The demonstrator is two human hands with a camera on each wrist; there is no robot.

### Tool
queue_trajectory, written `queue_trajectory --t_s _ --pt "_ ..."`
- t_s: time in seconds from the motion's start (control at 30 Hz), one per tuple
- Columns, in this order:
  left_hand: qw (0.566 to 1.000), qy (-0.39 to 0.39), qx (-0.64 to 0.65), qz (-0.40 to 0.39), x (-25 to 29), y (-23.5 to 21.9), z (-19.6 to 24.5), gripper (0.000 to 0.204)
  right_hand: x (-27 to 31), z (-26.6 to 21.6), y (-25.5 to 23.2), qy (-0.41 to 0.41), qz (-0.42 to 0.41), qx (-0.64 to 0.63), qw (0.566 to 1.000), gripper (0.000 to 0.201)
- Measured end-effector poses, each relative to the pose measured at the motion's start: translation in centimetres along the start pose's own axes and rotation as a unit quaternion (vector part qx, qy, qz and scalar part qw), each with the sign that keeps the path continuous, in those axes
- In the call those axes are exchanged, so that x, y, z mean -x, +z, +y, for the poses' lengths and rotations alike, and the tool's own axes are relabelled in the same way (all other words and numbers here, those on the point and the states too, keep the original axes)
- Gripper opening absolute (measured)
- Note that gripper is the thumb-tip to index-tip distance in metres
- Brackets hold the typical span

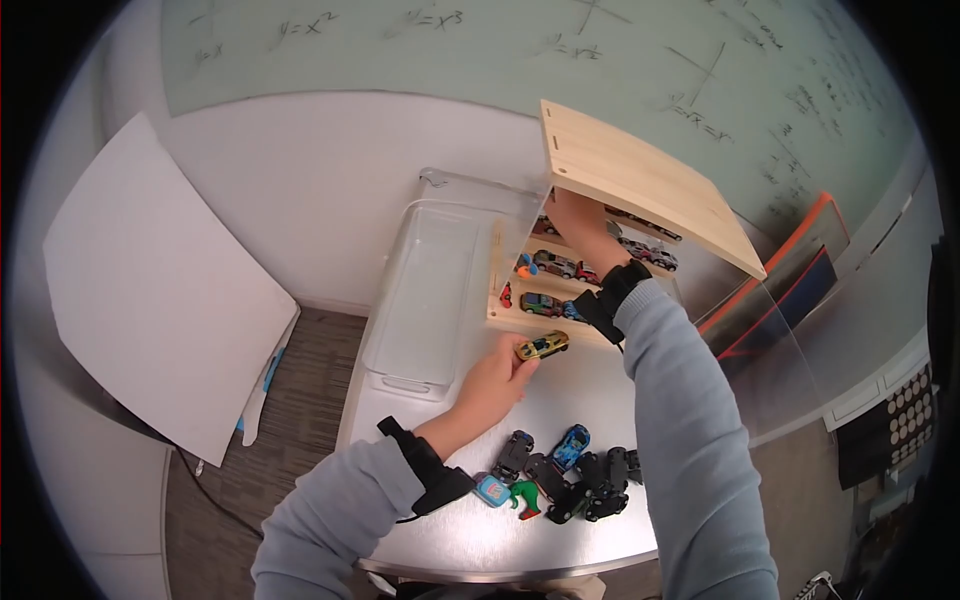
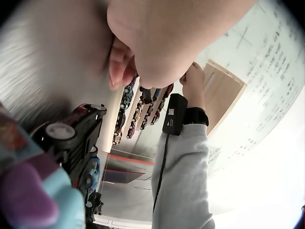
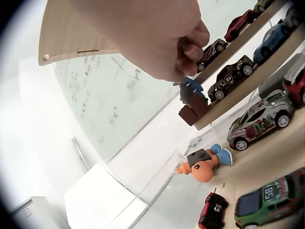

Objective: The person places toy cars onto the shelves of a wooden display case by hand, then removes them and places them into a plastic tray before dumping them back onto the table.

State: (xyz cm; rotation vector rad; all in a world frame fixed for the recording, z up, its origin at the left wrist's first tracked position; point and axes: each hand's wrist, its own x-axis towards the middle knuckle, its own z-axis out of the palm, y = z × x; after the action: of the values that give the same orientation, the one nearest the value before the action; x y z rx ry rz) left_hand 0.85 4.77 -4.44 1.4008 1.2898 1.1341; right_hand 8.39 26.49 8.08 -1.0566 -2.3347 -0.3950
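Observation:
A gold toy car (image 1: 543, 346) is pinched between the thumb and fingers of my left hand (image 1: 490, 382), over the table in front of the display case (image 1: 650, 185). The left wrist view shows that hand from behind, with the car hidden. My right hand (image 1: 580, 222) reaches into the case at an upper shelf. Its fingers (image 3: 190, 52) are curled beside a dark toy car (image 3: 212, 53), and I cannot tell whether they grip anything. Just below them are a blue figure (image 3: 192, 86) and a black car (image 3: 232, 76) numbered 86.
Lower shelves bear a graffiti-patterned car (image 3: 262, 119), an orange-headed figure (image 3: 202, 171) and a green car (image 3: 271, 200). A clear plastic bin (image 1: 410, 300) stands left of the case. Several toy cars, including a blue one (image 1: 571, 447), and a green toy (image 1: 523, 497) lie near the table's front.

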Motion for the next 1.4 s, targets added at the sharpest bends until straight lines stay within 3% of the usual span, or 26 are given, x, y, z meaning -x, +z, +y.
queue_trajectory --t_s 0.13,0.2,0.23,0.3,0.43,0.5,0.67,0.83,1.2,1.23,1.27,1.33,1.4 --pt "1.000 0.007 -0.008 -0.003 -0.2 0.0 -0.1 0.031 -1.2 1.4 2.1 -0.031 0.028 -0.019 0.999 0.031" --pt "1.000 0.015 -0.017 0.006 -0.3 0.1 -0.4 0.032 -2.1 2.3 3.2 -0.095 0.131 -0.047 0.986 0.027" --pt "0.999 0.026 -0.026 0.011 -0.4 0.2 -0.7 0.032 -2.3 2.6 3.3 -0.097 0.129 -0.049 0.986 0.027" --pt "0.998 0.039 -0.034 0.020 -0.5 0.4 -1.1 0.033 -2.7 3.3 3.3 -0.040 0.054 -0.154 0.986 0.029" --pt "0.999 0.035 -0.036 0.018 -0.4 0.2 -0.7 0.034 -2.9 4.6 3.4 -0.091 0.066 -0.139 0.984 0.032" --pt "0.998 0.043 -0.043 0.024 -0.5 0.4 -1.1 0.034 -2.6 4.6 2.0 -0.051 -0.004 -0.152 0.987 0.028" --pt "0.995 0.063 -0.041 0.065 -0.4 0.7 -1.0 0.033 -2.3 4.7 1.2 -0.044 -0.010 -0.167 0.985 0.027" --pt "0.999 0.020 -0.032 0.006 -0.2 0.0 0.0 0.033 -2.2 4.8 0.8 -0.027 -0.010 -0.182 0.983 0.025" --pt "0.999 0.026 -0.037 -0.001 -0.1 0.0 -0.2 0.032 -1.5 4.8 -0.6 0.004 -0.020 -0.224 0.974 0.022" --pt "0.999 0.022 -0.032 -0.001 0.0 0.0 -0.2 0.031 -0.7 4.4 -1.4 0.004 -0.020 -0.225 0.974 0.022" --pt "0.999 0.021 -0.033 -0.001 0.0 -0.1 -0.4 0.031 0.9 3.7 -2.9 0.051 -0.070 -0.224 0.971 0.020" --pt "0.983 0.096 -0.157 -0.004 -0.1 0.0 -1.0 0.028 5.1 2.0 -6.0 0.102 -0.124 -0.240 0.958 0.019" --pt "0.978 0.124 -0.169 -0.013 0.2 -0.1 -0.6 0.027 9.7 1.4 -8.1 0.133 -0.176 -0.271 0.937 0.019"
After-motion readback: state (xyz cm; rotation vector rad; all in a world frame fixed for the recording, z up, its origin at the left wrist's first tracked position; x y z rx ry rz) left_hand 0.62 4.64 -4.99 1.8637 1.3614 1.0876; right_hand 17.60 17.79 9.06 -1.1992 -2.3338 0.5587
